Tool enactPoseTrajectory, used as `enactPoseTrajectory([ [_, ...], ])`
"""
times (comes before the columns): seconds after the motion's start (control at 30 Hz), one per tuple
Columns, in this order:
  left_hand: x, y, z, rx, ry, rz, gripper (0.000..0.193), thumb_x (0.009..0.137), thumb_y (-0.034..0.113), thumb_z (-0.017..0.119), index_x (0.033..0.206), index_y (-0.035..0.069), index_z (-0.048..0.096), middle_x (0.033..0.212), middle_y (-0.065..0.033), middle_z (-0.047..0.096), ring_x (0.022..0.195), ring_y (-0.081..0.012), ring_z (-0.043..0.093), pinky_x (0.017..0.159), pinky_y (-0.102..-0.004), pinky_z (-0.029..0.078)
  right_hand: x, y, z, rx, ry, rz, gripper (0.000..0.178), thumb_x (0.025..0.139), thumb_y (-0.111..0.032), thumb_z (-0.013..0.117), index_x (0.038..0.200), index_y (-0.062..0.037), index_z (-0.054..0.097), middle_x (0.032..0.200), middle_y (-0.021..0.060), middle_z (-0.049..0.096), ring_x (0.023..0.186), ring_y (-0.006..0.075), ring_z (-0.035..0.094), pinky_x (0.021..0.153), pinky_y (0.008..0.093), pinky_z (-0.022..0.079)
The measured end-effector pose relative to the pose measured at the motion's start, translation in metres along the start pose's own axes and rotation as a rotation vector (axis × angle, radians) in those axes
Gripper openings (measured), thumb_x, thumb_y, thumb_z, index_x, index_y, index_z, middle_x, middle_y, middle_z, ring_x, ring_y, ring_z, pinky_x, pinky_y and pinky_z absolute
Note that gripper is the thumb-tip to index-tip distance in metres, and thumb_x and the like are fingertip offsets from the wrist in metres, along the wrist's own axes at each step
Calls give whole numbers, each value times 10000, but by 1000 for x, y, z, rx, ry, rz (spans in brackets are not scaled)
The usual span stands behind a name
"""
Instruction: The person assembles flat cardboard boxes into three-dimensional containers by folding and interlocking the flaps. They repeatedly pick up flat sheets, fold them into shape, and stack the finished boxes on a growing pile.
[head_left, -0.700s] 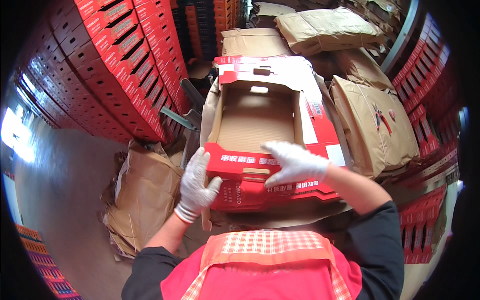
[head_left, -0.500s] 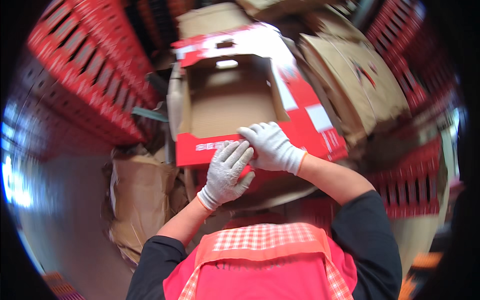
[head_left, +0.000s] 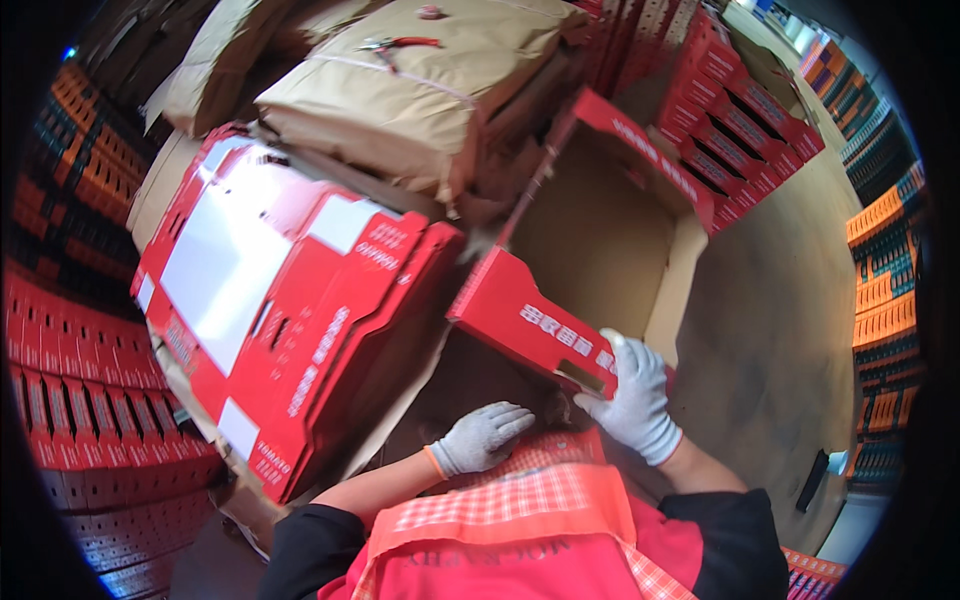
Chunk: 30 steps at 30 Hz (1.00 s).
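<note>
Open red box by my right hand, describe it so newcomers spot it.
Right of the flat red cartons is an open red box with a bare brown inside. Stacked red boxes sit beyond it; only this one has your right hand on its wall.

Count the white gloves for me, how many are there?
2. One white glove is on the left hand, near the checked apron; the other is on the right hand, at the near wall of the open red box. Others could be hidden.
</note>
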<state>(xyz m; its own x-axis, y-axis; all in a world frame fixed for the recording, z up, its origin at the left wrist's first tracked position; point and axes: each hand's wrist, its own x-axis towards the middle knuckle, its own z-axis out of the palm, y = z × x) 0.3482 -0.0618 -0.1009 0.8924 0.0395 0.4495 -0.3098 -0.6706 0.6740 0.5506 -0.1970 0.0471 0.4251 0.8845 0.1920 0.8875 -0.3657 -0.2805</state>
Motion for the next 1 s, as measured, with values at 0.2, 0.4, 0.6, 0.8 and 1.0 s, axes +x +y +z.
enactPoseTrajectory([
  [0.2,95,-113,186,-4,-275,0,423,894,203,597,1262,0,548,1198,-221,613,1088,-389,597,929,-459,498,-31,160,70,-14,-177,251,879,603,-327,869,1346,-84,468,1148,141,588,1067,335,560,916,458,411],
  [0.4,142,-203,320,318,-919,-340,639,850,341,621,1359,-12,463,1238,-251,570,1135,-380,556,928,-473,456,-29,278,164,-94,-258,251,864,612,-354,857,1349,-104,481,1149,120,593,1079,311,564,929,439,410],
  [0.6,145,-229,320,442,-568,9,520,891,279,537,1314,-23,539,1235,-203,596,1152,-327,558,985,-450,453,-17,295,182,-109,-356,362,842,604,-337,869,1324,-125,487,1123,113,600,1047,304,589,891,448,438],
  [0.8,157,-230,301,262,-653,62,436,868,306,592,1199,21,596,1096,-125,652,999,-293,635,862,-460,519,-9,291,198,-180,-575,473,836,653,-305,835,1367,-131,438,1173,130,588,1104,317,592,913,467,463],
  [1.0,156,-139,261,-130,-731,12,409,839,232,634,1187,22,592,1134,-163,651,1054,-332,648,904,-500,510,2,297,208,-253,-686,507,847,660,-290,791,1404,-148,410,1241,153,567,1154,344,584,938,501,480],
])
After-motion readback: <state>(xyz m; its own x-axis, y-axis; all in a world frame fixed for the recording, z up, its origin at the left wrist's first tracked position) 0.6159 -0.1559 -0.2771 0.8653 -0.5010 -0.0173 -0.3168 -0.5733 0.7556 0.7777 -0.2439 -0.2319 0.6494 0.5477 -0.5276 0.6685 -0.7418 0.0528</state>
